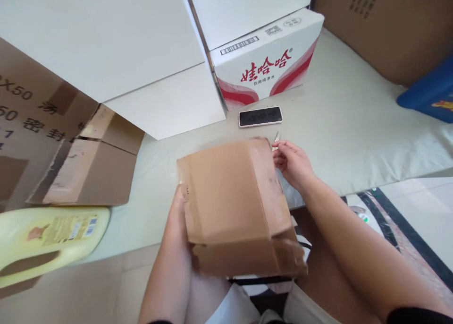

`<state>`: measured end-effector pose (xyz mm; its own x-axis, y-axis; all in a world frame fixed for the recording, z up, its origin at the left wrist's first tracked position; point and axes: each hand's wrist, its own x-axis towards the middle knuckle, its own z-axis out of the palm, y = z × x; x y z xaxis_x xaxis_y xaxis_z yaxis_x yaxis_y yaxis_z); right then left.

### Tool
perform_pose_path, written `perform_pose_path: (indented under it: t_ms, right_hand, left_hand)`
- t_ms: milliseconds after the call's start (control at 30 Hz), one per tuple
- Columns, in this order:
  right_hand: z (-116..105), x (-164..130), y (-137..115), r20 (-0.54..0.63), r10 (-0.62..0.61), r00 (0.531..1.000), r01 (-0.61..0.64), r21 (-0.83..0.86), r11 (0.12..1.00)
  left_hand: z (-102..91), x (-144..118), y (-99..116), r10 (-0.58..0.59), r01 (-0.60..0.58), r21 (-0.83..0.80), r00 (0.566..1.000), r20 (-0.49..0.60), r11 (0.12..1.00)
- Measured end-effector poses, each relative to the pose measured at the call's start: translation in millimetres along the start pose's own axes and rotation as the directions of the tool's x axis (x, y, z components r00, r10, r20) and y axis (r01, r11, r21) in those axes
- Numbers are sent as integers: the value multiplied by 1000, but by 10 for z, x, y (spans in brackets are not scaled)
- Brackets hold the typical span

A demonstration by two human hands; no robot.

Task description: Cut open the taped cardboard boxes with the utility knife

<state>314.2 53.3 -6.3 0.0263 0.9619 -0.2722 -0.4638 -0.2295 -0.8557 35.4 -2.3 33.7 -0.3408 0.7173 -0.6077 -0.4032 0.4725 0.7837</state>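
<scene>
A brown cardboard box is tilted over my lap, blurred by motion, with a torn-looking flap at its near end. My left hand grips its left side, the fingers hidden behind the cardboard. Close to the box's far right corner, my right hand is closed in a pinch. A small, thin silvery piece like a key or blade sticks up from its fingertips; its exact kind is unclear. Just beyond lies a phone-like device with a dark screen and a pale edge.
White cartons and a red-and-white water carton stand at the back of the cloth-covered table. Brown boxes and a yellow jug are at left. A blue container stands at right, before a large brown carton.
</scene>
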Motion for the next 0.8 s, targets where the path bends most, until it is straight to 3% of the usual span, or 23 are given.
perform_pose_path:
  t_ms: [67,200,300,433,600,700,800]
  right_hand:
    - [-26,14,-33,22,96,995,-96,27,995]
    - [-70,3,-87,191,180,965,-184,5,983]
    - [-29,-29,-64,280,176,944,-166,-56,984]
    - [43,-59,41,178,132,975,-108,-139,984]
    - [62,-167,133,33,51,998,-47,-123,991]
    - [73,-350,177,40,94,995,-87,-163,983]
    - [4,-645,127,35,127,991,-116,-217,969]
  left_hand:
    - [-14,21,55,-24,27,-119,999,24,993]
    - [-45,286,218,262,-289,-378,957,-121,879]
    - [-81,480,254,299,-313,-420,949,-100,852]
    - [-71,544,186,328,-320,-465,942,-66,826]
    - [9,445,91,434,-313,-531,893,117,787]
    - [32,445,40,372,-313,-468,927,38,826]
    - [7,437,21,319,-246,-434,942,101,866]
